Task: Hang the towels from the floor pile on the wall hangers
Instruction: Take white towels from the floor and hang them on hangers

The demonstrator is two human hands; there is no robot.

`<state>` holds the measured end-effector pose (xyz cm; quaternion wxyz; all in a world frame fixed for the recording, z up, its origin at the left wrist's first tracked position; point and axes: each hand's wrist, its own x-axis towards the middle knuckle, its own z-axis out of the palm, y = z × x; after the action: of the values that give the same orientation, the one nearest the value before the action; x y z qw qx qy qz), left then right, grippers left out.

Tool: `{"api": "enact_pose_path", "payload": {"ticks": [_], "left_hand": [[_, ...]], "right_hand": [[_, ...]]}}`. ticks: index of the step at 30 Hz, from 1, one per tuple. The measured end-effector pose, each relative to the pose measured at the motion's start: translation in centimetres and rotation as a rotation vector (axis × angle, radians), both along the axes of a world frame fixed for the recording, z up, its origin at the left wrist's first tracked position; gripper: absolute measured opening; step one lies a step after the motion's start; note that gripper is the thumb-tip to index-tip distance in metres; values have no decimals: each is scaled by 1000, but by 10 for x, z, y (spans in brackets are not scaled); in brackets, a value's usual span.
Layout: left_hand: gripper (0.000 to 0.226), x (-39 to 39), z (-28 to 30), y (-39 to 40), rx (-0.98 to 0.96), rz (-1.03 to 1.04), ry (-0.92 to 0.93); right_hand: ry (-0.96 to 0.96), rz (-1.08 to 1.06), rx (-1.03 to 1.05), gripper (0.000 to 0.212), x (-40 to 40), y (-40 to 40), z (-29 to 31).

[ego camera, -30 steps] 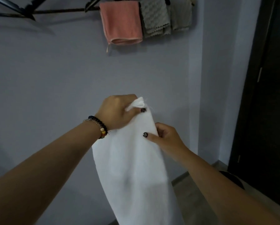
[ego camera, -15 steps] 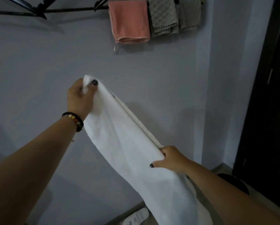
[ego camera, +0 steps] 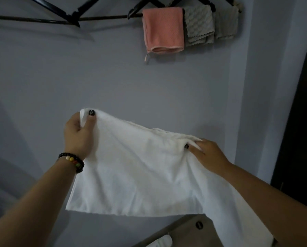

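At the top left, black wall hangers [ego camera: 72,15] jut out along a dark rail against the grey wall [ego camera: 42,77]. Below, the left hand [ego camera: 78,134], a beaded bracelet [ego camera: 72,162] on its wrist, pinches one upper corner of the white towel [ego camera: 136,175], thumb over the cloth and fingers [ego camera: 72,122] curled behind it. The towel hangs spread between both hands in front of the wall, its right side trailing down toward the floor [ego camera: 193,234]. Above it, a pink towel [ego camera: 163,29] and what look like two grey cloths [ego camera: 199,25] hang side by side. The right hand [ego camera: 209,155] grips the other upper corner, thumb pressed on top. A dark door [ego camera: 302,122] stands at the far right.
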<state>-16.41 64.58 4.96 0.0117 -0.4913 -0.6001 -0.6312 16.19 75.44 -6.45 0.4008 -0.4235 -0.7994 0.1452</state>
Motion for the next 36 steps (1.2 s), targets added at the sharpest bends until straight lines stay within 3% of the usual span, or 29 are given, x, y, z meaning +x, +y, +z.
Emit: {"api": "enact_pose_path", "payload": {"ticks": [8,14,19,21,24,27,29,32,36], "left_hand": [[36,14,16,-30,92,26,362],[37,-47,28,-11,50,247,251],[38,-34,52,13,127,155,411],[38,-22,65,21,146,136,516],[40,-9,80,29,162,110,657],[38,-4,91,32,152,110,741],[36,-4,94,29,151,96,822],[37,-6,88,23,160,55,955],[43,-7,71,13,131,-15,1057]], "right_hand": [[19,161,5,37,-53,-24,45],[-49,43,-259,60,-34,-16,24],[-46,103,-450,28,-46,-31,-17],[-52,110,-493,27,-51,-35,-37],[-144,108,-544,42,-55,-41,-69],[-163,110,-574,19,-57,-49,-100],[-176,66,-537,26,-58,-48,-119],[-250,46,-559,14,-64,-45,-119],[-29,53,-494,43,-87,-47,-66]]}}
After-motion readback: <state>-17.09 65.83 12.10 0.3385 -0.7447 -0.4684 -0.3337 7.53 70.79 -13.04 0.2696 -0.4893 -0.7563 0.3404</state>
